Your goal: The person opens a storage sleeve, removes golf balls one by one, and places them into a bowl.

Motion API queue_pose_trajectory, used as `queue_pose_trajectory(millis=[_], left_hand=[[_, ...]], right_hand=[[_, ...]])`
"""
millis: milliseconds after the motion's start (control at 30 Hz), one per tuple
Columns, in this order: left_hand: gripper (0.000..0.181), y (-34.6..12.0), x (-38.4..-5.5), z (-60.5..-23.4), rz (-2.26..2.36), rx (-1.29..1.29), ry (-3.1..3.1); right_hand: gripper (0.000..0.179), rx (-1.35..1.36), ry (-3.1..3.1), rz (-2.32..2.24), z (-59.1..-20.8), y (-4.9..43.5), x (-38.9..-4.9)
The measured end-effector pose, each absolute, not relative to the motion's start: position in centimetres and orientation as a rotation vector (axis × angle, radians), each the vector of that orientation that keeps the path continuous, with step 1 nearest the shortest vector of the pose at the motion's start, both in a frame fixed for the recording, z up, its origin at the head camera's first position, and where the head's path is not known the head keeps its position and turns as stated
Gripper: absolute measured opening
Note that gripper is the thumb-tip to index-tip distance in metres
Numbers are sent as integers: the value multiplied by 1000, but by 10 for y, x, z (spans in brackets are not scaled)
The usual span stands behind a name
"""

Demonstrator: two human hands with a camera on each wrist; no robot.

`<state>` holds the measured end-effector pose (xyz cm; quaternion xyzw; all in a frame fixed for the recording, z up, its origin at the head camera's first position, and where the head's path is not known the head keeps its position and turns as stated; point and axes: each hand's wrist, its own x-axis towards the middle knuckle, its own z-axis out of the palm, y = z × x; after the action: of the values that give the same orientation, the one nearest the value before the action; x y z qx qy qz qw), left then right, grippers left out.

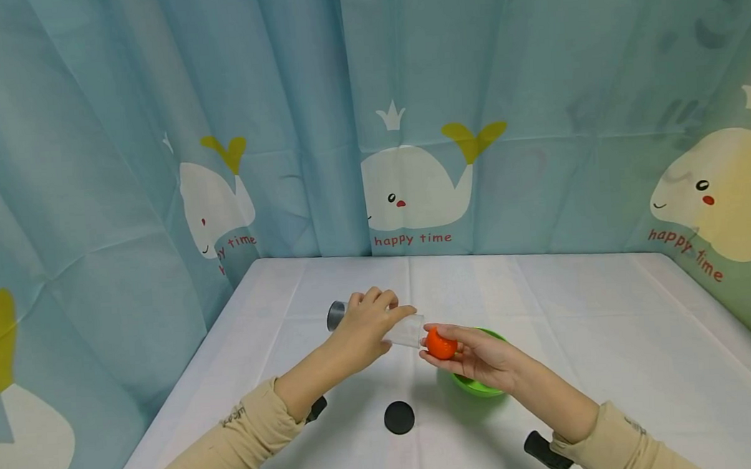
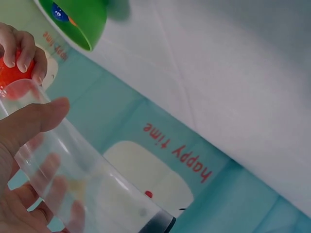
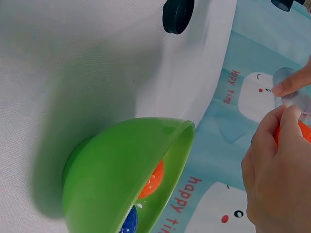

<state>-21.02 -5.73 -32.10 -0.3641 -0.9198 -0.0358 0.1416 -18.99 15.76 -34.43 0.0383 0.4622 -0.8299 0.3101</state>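
Observation:
My left hand [image 1: 363, 332] is wrapped around a clear plastic tube [image 1: 409, 331], held tilted above the table with its dark grey end [image 1: 337, 316] to the left. Through the tube's wall in the left wrist view, the fingers [image 2: 58, 187] show on its far side. At the tube's open right mouth, my right hand [image 1: 486, 360] pinches an orange ball [image 1: 442, 344]. Beneath that hand stands a green bowl [image 1: 480, 389], partly covered by it. The right wrist view shows another orange ball [image 3: 153, 180] and a blue ball [image 3: 129, 222] inside the bowl.
A round black lid [image 1: 399, 417] lies on the white-covered table [image 1: 336, 438] in front of the hands. Blue curtains [image 1: 302, 88] printed with whales surround the table at the back and sides. A black device [image 1: 546, 451] is at the right wrist.

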Motion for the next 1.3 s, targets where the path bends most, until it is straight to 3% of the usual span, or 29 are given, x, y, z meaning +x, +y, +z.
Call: queue_pose_trajectory(millis=[433,700,900,1300], left_hand=[[58,-62,-215,-324,-153,-1032,-2690],[60,-64,-216,-325,-235,-1010,-2725],[59,-65,-216,-326,-374,-986,-2685],[60,-65,-215,-326,-515,-951,-2663]], right_hand=[[16,47,1261,-2172,-344,163,-190],[30,-36,1341,-2134,-345,164,-189],[48,-116,1753,-2011,-347,167,-194],[46,-180,2234,-1782,-350,172,-197]])
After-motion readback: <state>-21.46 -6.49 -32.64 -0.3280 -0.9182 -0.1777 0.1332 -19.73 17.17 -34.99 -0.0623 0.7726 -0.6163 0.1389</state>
